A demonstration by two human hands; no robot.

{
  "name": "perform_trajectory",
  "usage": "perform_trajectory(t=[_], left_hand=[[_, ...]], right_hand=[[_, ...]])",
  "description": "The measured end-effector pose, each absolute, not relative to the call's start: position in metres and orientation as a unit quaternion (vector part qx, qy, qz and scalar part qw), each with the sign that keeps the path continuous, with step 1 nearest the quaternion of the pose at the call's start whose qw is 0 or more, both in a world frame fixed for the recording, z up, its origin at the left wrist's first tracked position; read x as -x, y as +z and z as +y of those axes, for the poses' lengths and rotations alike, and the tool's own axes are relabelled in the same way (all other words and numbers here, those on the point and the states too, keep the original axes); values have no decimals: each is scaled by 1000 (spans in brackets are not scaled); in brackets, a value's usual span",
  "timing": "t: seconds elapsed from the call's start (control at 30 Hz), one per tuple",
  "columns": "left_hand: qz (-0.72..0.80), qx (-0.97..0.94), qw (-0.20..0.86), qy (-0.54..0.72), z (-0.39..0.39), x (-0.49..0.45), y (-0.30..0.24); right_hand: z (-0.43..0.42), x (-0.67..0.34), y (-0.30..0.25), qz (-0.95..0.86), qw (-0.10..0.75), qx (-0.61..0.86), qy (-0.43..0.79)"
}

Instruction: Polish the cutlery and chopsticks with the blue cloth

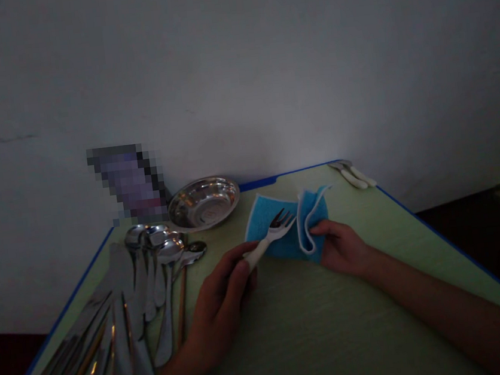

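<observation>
My left hand [226, 295] is closed around the pale handle of a fork [266, 241], its metal tines pointing up and to the right. Pinched in my right hand [342, 248] is a blue cloth [314, 219] with white edging, folded over near the thumb. Part of the cloth spreads out behind the fork's head. Both hands are above the middle of the table, close together. Whether the tines touch the cloth is hard to tell.
Left of my hands, several spoons [170, 251] and table knives [119, 341] lie on the green table [402, 254]. A shallow metal bowl [204, 203] stands by the wall, beside a blurred-out upright object [129, 180]. Pale-handled cutlery [357, 176] lies at the far right corner.
</observation>
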State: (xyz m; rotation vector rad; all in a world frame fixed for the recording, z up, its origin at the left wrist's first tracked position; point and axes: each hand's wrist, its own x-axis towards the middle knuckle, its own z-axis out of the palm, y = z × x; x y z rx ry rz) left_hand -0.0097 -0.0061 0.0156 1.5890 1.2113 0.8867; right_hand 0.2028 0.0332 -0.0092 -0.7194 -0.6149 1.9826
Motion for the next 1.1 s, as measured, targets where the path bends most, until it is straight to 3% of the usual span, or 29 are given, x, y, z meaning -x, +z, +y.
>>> perform_trajectory(t=[0.27, 0.6, 1.1], left_hand=[[473, -666, 448, 363, -6, 10, 17], [429, -625, 547, 354, -4, 13, 11], [465, -691, 457, 312, -6, 15, 11]], right_hand=[[34, -201, -6, -217, 477, 296, 799], [36, -202, 1, -155, 487, 252, 822], [35, -201, 2, -144, 485, 271, 819]])
